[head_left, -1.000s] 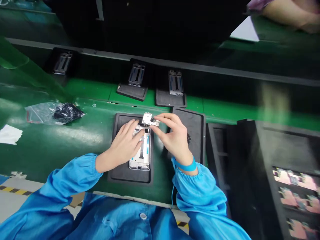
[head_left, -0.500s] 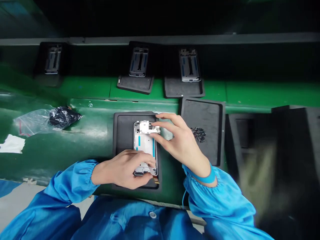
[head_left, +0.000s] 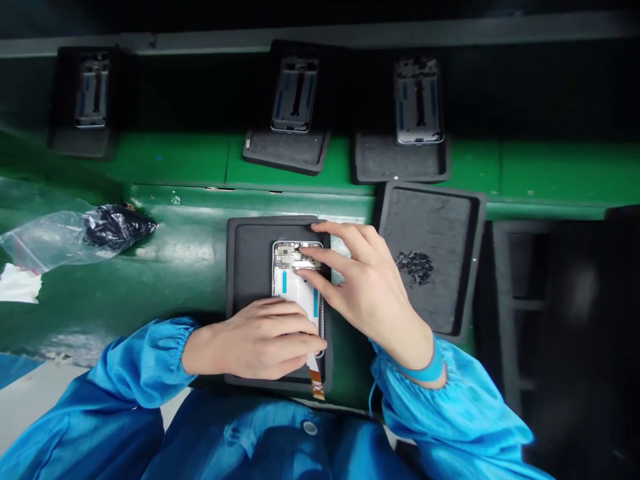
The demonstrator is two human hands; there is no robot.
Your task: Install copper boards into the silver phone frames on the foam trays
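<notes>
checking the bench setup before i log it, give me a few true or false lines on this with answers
1. The left hand rests on the lower part of the phone frame. True.
2. The orange ribbon leaves the frame's top end. False: it sticks out from the bottom end.
3. The right hand wears a blue wrist strap. True.
4. The right tray holds a second phone frame. False: it holds a small pile of dark bits.
</notes>
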